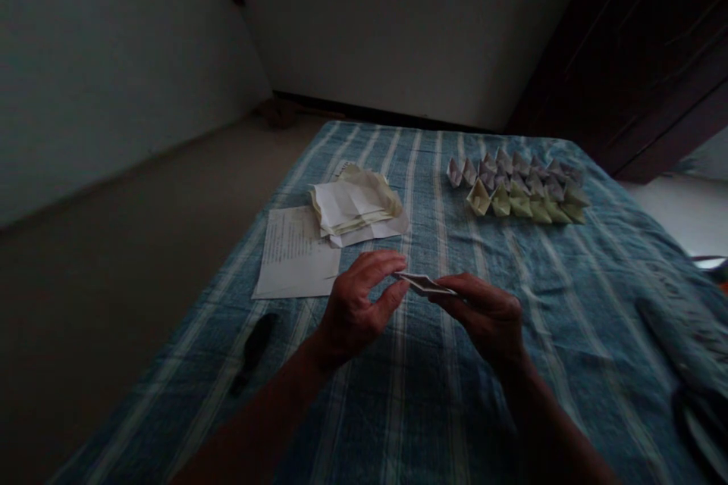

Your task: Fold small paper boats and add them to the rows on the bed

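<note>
Between my left hand (358,307) and my right hand (483,318) is a small folded paper piece (424,284), pinched flat at each end by fingertips. It looks like a flattened paper boat. Beyond my hands, rows of folded paper boats (515,188) stand close together on a blue striped cloth (432,402), white ones behind and pale yellow ones in front. A loose stack of creased paper sheets (356,201) lies on a printed white sheet (293,254), just past my left hand.
A dark elongated object (253,352) lies on the cloth left of my left forearm. Dark scissors-like handles (697,424) sit at the lower right edge. The cloth covers a bed-like surface, with a beige floor on the left and a dark wooden panel behind at the right.
</note>
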`<action>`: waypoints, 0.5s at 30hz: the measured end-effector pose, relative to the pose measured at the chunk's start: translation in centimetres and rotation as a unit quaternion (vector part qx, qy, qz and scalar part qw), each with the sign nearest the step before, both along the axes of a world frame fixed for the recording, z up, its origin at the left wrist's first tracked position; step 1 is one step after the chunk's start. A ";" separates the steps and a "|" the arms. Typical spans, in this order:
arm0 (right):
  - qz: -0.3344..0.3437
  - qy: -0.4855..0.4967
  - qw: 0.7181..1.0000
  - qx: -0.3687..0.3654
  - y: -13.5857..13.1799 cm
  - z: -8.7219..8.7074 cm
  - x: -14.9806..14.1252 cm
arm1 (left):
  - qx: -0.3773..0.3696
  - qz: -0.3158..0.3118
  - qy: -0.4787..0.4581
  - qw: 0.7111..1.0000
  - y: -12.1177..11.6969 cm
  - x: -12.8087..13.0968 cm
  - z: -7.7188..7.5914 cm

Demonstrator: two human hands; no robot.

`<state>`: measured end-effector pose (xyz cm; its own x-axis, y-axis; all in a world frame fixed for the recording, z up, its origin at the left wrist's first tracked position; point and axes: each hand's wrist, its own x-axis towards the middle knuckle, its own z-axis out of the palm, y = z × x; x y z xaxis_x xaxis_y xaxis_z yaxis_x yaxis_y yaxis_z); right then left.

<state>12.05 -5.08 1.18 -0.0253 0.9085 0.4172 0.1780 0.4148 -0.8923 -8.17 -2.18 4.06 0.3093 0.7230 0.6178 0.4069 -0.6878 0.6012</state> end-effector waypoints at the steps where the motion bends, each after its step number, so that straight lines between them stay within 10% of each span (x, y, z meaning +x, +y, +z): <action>1: -0.001 0.005 1.000 -0.012 0.0 0.0 0.0 | -0.009 -0.003 -0.005 1.000 0.0 0.0 -0.1; 15: -0.016 0.105 0.989 -0.108 0.3 -1.0 0.2 | -0.043 -0.023 -0.030 0.998 -0.3 0.3 0.3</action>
<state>12.21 -4.76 0.19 0.0714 0.9757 0.2070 -0.0104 0.2083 -0.9780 -7.87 -2.50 4.38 0.3071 0.7605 0.5722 0.3379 -0.6492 0.6814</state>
